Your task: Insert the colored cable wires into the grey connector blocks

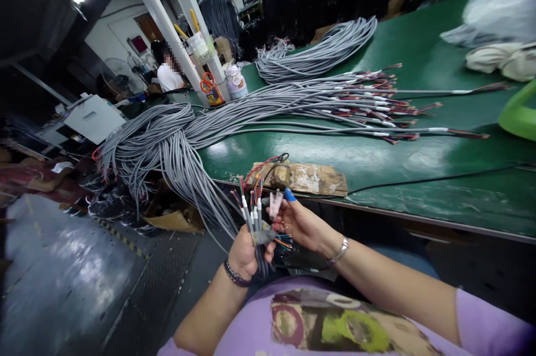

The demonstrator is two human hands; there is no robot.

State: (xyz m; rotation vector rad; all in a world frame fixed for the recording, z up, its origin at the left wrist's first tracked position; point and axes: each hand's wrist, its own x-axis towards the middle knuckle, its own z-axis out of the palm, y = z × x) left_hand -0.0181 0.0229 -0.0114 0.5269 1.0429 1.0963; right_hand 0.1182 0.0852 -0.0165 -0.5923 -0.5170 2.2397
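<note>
My left hand (245, 253) is closed around a bundle of grey cables (258, 258). White-banded ends with stripped, multi-coloured wires (253, 194) fan upward from it. A grey covering, perhaps a finger cot or tape, shows at my left fingertips. My right hand (304, 226), with a blue cover (289, 195) on the thumb tip, pinches a small pale pink clip-like piece (275, 205), blurred. Just under these fingers, more loose coloured wires (283, 241) point to the right. Beyond the hands, at the bench edge, lies a worn wooden block (318, 178) with red and black leads.
Long grey cables (259, 102) spread over the green bench (452, 177) and hang off its left edge. Behind them are a coiled bundle (318, 54) and a bottle (237, 82). Plastic bags (502, 10) and a green handle-like object (519, 113) sit right. A person (170, 74) is further back.
</note>
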